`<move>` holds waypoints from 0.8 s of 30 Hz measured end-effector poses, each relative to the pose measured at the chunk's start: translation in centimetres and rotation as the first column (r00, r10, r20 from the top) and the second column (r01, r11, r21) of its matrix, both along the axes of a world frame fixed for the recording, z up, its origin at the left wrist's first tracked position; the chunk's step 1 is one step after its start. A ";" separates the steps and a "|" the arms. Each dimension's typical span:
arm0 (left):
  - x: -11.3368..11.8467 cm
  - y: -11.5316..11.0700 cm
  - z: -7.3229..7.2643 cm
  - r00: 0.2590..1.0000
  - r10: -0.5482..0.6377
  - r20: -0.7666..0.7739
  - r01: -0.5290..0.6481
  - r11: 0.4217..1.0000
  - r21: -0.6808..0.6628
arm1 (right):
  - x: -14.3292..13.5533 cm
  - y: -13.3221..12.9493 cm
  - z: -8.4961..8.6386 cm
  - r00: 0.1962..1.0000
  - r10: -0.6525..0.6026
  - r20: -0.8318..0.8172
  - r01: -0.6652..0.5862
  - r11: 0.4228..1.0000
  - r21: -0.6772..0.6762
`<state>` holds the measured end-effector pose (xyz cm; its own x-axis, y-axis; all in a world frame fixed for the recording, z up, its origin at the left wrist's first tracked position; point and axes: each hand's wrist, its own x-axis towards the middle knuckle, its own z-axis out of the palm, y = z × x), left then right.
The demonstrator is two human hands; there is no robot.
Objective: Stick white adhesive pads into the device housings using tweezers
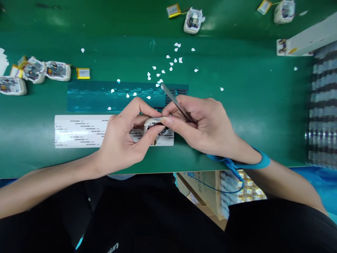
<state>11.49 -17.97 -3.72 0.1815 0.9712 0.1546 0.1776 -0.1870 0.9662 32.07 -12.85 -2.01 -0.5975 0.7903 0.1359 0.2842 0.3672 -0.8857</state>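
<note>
left hand [123, 137] curled around a small white device shell [154, 127], fingers closed on its near and far edges, holding it just above a white printed strip [79, 130] on the green table [237, 116]. right hand [200, 124] meeting it from the other side, thumb and forefinger pinched together on metal tweezers [175, 102], with the fingertip pressed against the shell's top edge; tweezer shaft angled up and away from the hands (whether the working tip grips anything, impossible to tell, hidden behind the fingers). blue wrist strap [259, 162] around the right wrist, its cord trailing down past the table edge.

just behind the hands, a teal backing sheet [105, 96] lying flat, dotted with small white round scraps [171, 63] that spread further across the table beyond it. far left, a cluster of open white shells [37, 72] with a yellow battery pack [83, 73] beside them. at the far edge, another open shell [193, 20] wired to a yellow battery [173, 10], and a similar pair [283, 10] toward the right corner. cardboard boxes [207, 191] below the table's near edge.
</note>
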 end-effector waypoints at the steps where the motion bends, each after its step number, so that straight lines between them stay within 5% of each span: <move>1: 0.0 0.0 0.0 1.000 -0.004 -0.004 0.004 1.000 -0.019 | 0.0 0.0 -0.1 1.000 -0.010 -0.021 0.009 1.000 -0.012; 6: -0.5 0.1 0.5 0.999 0.007 -0.054 -0.007 1.000 -0.002 | -0.1 0.5 -0.6 0.996 -0.013 -0.092 0.013 1.000 0.002; 12: -1.3 0.7 1.1 0.953 -0.093 -0.288 0.188 0.927 0.324 | 1.2 2.7 -0.6 0.977 -0.118 -0.176 0.138 0.985 0.105; 15: -1.0 0.8 0.6 0.912 -0.131 -0.388 0.257 0.920 0.294 | 2.4 4.3 -0.1 1.000 -0.011 -0.018 0.014 0.988 0.153; 19: -0.4 0.5 0.0 0.884 -0.075 -0.462 0.154 0.979 0.136 | 3.6 5.9 0.1 0.964 0.265 0.023 -0.265 0.964 -0.004; 24: -0.2 0.5 -0.5 0.913 -0.064 -0.404 0.122 0.985 0.120 | 3.6 6.2 -0.4 0.945 0.322 0.057 -0.310 0.938 -0.156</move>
<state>11.32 -17.44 -4.23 0.3446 0.9207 0.1831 0.5160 -0.3488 0.7824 35.69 -6.67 -2.39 -0.8238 0.5664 -0.0235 0.2466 0.3207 -0.9145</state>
